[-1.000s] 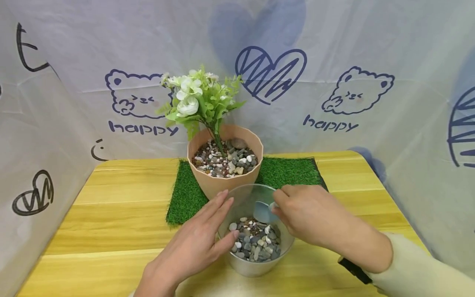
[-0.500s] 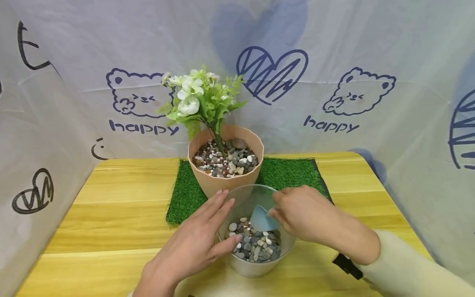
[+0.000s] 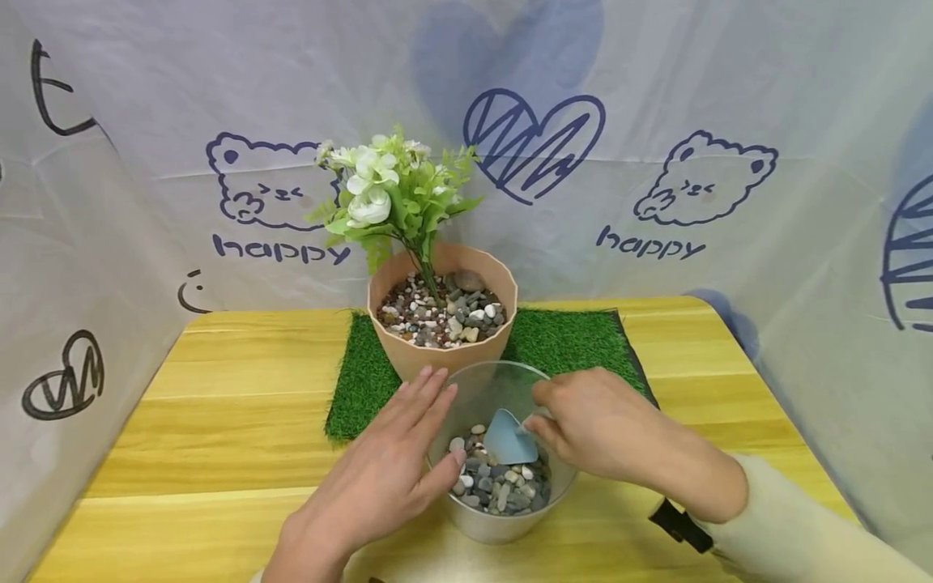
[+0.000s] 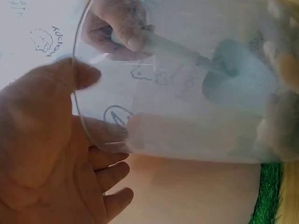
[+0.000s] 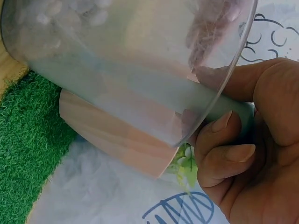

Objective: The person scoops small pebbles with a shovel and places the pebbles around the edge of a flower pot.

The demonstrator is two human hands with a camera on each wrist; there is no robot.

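Observation:
My left hand (image 3: pixel 382 453) is at the left of a clear tub (image 3: pixel 490 530), its thumb over the rim and its long fingers along the far left side. Grey and white pebbles (image 3: pixel 503 490) lie in the tub. My right hand (image 3: pixel 594 425) grips the handle of a small light-blue shovel (image 3: pixel 510 440) at the right rim. Blade down, the shovel touches the pebbles; the right wrist view shows curled fingers (image 5: pixel 219 161) round its handle. Through the tub wall, the left wrist view shows the shovel blade (image 4: pixel 238 77).
Just behind the tub, a peach flowerpot (image 3: pixel 440 360) holds stones and a plant with white flowers (image 3: pixel 372 190). It stands on a green grass mat (image 3: pixel 576 340) on the wooden table (image 3: pixel 211 453). A printed cloth (image 3: pixel 547 227) hangs around the back and sides.
The shovel has gone down and slightly left inside the tub, its blade now at the pebbles. My right hand has shifted slightly left and down; my left hand stays at the tub's side.

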